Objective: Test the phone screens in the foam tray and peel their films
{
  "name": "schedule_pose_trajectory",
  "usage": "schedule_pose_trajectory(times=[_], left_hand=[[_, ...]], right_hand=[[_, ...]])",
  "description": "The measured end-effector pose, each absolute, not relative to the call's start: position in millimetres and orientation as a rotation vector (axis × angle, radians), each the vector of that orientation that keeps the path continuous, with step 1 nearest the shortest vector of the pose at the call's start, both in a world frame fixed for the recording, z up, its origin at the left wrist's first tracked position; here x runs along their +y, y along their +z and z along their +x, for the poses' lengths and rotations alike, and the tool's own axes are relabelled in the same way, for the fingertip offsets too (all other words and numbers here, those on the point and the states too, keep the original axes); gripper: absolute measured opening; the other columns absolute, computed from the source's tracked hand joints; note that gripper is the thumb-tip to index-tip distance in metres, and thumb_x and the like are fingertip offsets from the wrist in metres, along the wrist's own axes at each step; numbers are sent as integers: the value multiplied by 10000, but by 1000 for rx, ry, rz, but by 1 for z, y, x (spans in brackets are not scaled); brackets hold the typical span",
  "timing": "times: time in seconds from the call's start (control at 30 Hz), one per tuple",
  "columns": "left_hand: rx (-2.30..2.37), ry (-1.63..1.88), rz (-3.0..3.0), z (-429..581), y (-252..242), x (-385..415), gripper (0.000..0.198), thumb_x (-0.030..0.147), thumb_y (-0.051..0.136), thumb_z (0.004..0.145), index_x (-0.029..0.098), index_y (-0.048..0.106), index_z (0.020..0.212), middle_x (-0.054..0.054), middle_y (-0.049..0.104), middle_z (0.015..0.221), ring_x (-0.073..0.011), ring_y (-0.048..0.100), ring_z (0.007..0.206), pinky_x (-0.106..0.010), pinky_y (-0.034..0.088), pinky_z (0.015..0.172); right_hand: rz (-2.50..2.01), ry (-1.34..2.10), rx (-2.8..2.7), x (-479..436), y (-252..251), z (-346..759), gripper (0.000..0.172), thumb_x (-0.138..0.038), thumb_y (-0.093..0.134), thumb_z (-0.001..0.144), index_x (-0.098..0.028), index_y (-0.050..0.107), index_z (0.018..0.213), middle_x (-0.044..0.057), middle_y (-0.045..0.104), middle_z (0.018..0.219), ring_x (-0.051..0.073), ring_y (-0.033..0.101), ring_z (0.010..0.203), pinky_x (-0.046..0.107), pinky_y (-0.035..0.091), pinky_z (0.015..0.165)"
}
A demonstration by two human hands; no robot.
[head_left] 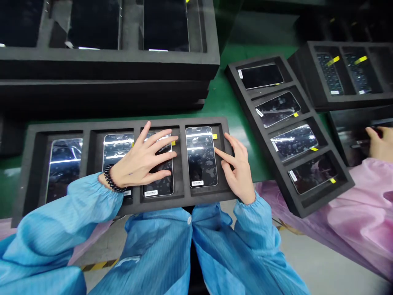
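Note:
A black foam tray (181, 122) lies in front of me, with a phone screen in each compartment. My left hand (143, 157) is open, its fingers spread over the third screen (164, 174) from the left; the wrist, with a coiled black band, covers part of the second screen (118, 147). My right hand (238, 168) is at the tray's right end. Its index finger reaches the right edge of the rightmost screen (201, 157), while other fingers rest near the tray rim. That screen carries a white label and a yellow tab. The leftmost screen (65, 164) lies apart from both hands.
A second tray of screens (278, 141) sits angled at right. Stacked foam trays (123, 59) stand at the back left, and another filled tray (325, 100) is at far right. A co-worker's hand (380, 143) and pink sleeve show there. The table (219, 98) is green.

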State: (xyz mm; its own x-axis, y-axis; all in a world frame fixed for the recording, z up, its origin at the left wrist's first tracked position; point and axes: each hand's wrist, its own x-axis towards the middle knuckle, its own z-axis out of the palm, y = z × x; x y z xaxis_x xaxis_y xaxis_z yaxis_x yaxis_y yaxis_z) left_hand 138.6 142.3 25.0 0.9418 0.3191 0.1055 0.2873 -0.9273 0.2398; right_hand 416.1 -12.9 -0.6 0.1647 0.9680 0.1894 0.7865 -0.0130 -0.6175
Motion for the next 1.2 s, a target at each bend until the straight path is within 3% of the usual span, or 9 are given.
schedule_pose_trajectory(times=[0.17, 0.33, 0.6, 0.73, 0.83, 0.9, 0.97, 1.07, 1.2], left_hand=[[784, 392, 2852, 117, 47, 121, 478, 319, 414, 1036, 241, 430, 1508, -132, 336, 1661, -367, 207, 1591, -742, 59, 1257], [1029, 424, 2708, 95, 40, 86, 564, 282, 369, 1026, 325, 314, 1586, -80, 232, 1703, -374, 135, 1610, -746, 29, 1266], [984, 425, 2641, 75, 26, 44, 688, 278, 459, 965, 355, 276, 1624, -79, 210, 1719, -446, 151, 1593, -791, 73, 1240], [768, 340, 2700, 76, 23, 42, 609, 342, 535, 940, 406, 447, 1539, -36, 340, 1682, -412, 246, 1577, -735, 81, 1270], [689, 263, 2735, 83, 20, 55, 537, 366, 528, 959, 411, 501, 1494, -16, 336, 1685, -394, 286, 1565, -702, 80, 1285], [760, 245, 2749, 90, 22, 67, 601, 381, 506, 987, 391, 380, 1574, -44, 220, 1724, -420, 248, 1572, -736, 72, 1269], [895, 271, 2731, 98, 28, 77, 673, 379, 481, 1009, 370, 234, 1635, -61, 114, 1745, -458, 178, 1578, -775, 76, 1250], [1048, 365, 2681, 112, 40, 80, 696, 358, 451, 1022, 393, 148, 1647, -33, 29, 1754, -500, 106, 1575, -828, 65, 1225], [1096, 454, 2653, 124, 40, 72, 711, 331, 464, 1006, 426, 155, 1640, -13, 25, 1754, -522, 99, 1572, -880, 66, 1194]], right_hand=[[-1882, 432, -1775, -16, 1, 411, 671, -186, 409, 1031, -271, 194, 1661, 108, 198, 1738, 295, 243, 1597, 624, 313, 1265], [-1831, 418, -1824, -19, 0, 415, 834, -50, 360, 972, -334, 1, 1669, 53, 125, 1753, 277, 210, 1601, 564, 335, 1278], [-1889, 475, -1843, -59, 14, 447, 796, -124, 454, 1008, -331, 65, 1671, 37, 163, 1748, 259, 236, 1592, 504, 333, 1290], [-1753, 371, -2080, -64, 23, 452, 628, -228, 588, 989, -420, 416, 1563, -31, 47, 1763, 347, 173, 1609, 665, 255, 1273], [-1625, 377, -2244, -52, 23, 456, 422, -269, 596, 989, -419, 629, 1382, -80, 96, 1756, 357, 223, 1596, 694, 199, 1275], [-1712, 352, -2186, -41, 22, 458, 434, -288, 549, 1015, -386, 586, 1436, -41, 131, 1757, 355, 237, 1592, 691, 202, 1274], [-1835, 277, -2073, -30, 21, 456, 527, -303, 481, 1045, -358, 425, 1566, 19, 135, 1759, 358, 222, 1595, 686, 226, 1265], [-1871, 194, -1944, -21, 20, 448, 598, -327, 397, 1068, -336, 242, 1645, 62, 168, 1751, 342, 242, 1591, 640, 275, 1261], [-1820, 197, -1951, -22, 19, 438, 555, -329, 393, 1062, -320, 336, 1614, 65, 233, 1732, 330, 311, 1565, 606, 321, 1251]])
